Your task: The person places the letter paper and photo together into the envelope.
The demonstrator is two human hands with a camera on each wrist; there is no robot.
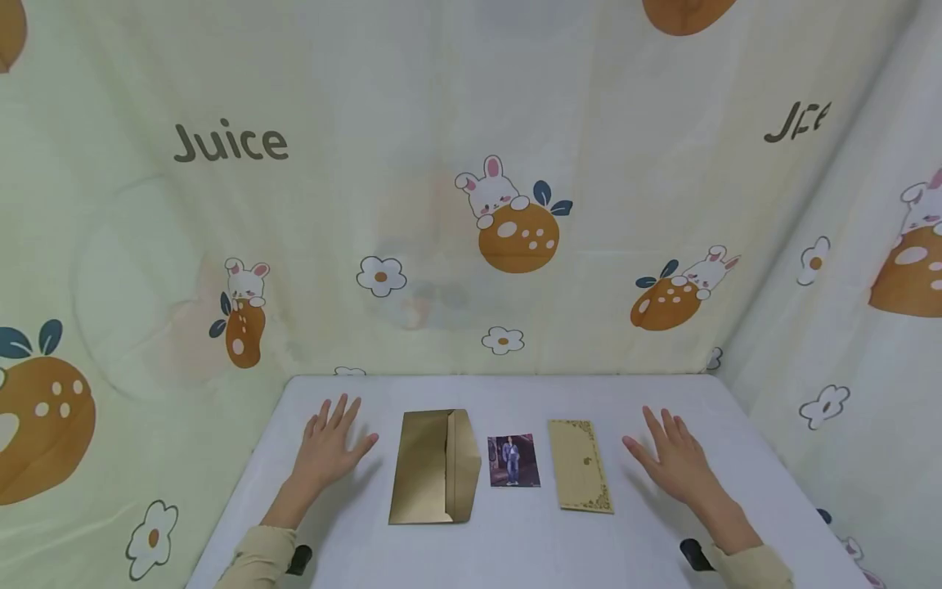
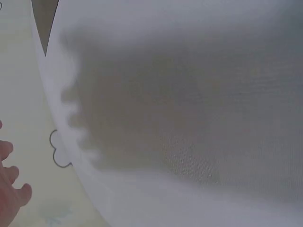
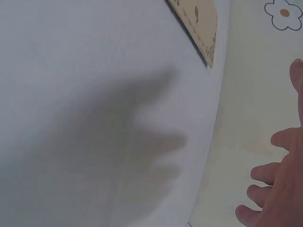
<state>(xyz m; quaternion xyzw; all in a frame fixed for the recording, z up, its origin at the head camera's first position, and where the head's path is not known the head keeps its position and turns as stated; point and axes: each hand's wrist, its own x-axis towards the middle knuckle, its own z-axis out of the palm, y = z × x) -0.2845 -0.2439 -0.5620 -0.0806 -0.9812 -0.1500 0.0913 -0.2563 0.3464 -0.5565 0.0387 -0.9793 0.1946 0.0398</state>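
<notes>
My left hand (image 1: 329,448) hovers over the table's left side, fingers spread, holding nothing. Just right of it lies a gold envelope (image 1: 423,466) with its pointed flap folded out to the right. A small photo print (image 1: 513,460) of a standing figure in blue lies in the middle. Right of the photo is a cream-coloured card (image 1: 580,466) with ornate brown borders. My right hand (image 1: 677,462) is held above the table beyond the card, fingers apart and nothing in it. In the right wrist view the card's corner (image 3: 203,42) shows ahead of the spread fingers (image 3: 265,173).
A white cloth covers the table (image 1: 500,556). Behind it hangs a pale curtain (image 1: 412,164) printed with rabbits, oranges and flowers, and it continues along both sides. Dark wrist bands (image 1: 300,560) show at the sleeves. Hand shadows fall on the cloth.
</notes>
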